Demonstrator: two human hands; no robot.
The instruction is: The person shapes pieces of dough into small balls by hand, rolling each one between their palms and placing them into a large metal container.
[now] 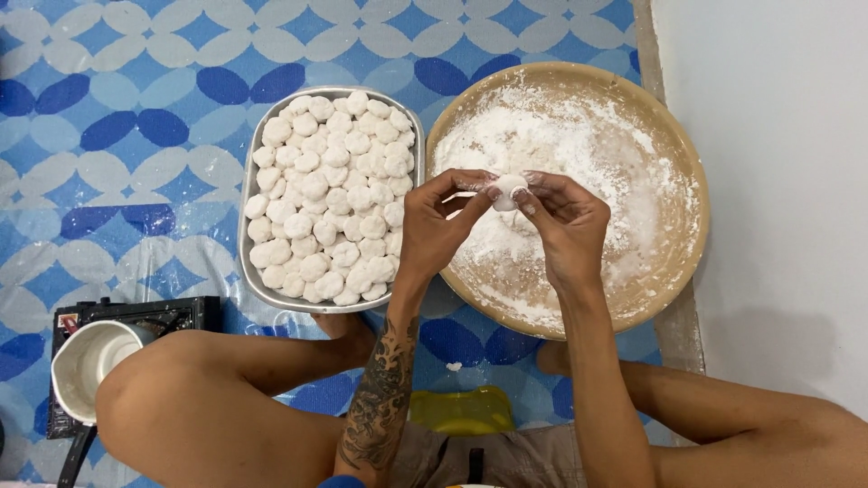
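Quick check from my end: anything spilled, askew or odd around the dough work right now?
Only minor mess. A small white scrap lies loose on the blue patterned mat, below the round flour tray. Both hands, left and right, pinch one dough piece over it. The metal tray of dough balls sits orderly.

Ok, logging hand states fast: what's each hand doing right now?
Left hand: fingers pinched on the small white dough ball.
Right hand: fingers pinched on the same dough ball, above the floured round tray.

Both hands [502, 217] pinch a dough ball [508, 190] over the floured tray [669, 136].
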